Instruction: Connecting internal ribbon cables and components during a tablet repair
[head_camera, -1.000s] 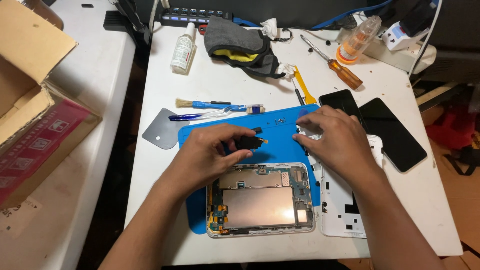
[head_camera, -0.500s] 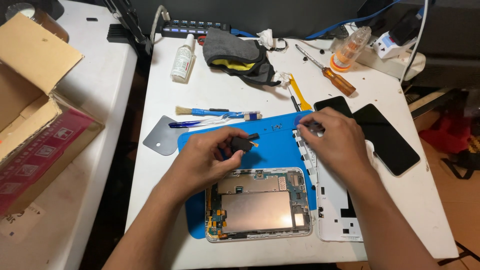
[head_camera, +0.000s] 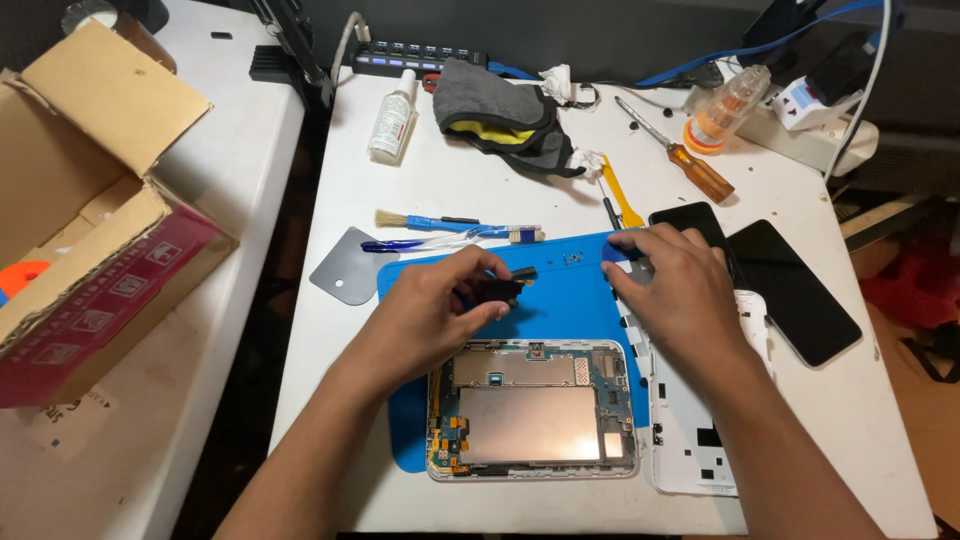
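Note:
An opened tablet (head_camera: 532, 410) with its circuit board and metal plate bared lies on a blue work mat (head_camera: 560, 300). My left hand (head_camera: 435, 310) hovers just above it and pinches a small black part (head_camera: 500, 287) between thumb and fingers. My right hand (head_camera: 675, 285) rests palm down on the mat's upper right corner, fingers curled over something small that is hidden. The tablet's white back cover (head_camera: 690, 440) lies to the right, partly under my right forearm.
Two dark phones (head_camera: 795, 290) lie at the right. A brush (head_camera: 430, 222), a pen, a grey scraper (head_camera: 345, 265), a yellow pry tool (head_camera: 622, 192), a screwdriver (head_camera: 680, 150), a bottle (head_camera: 392, 118), a grey cloth (head_camera: 500, 115) and a power strip sit behind. An open cardboard box (head_camera: 90, 200) stands left.
My right hand has slid a little up and right on the mat's corner. My left hand keeps the black part and has barely shifted.

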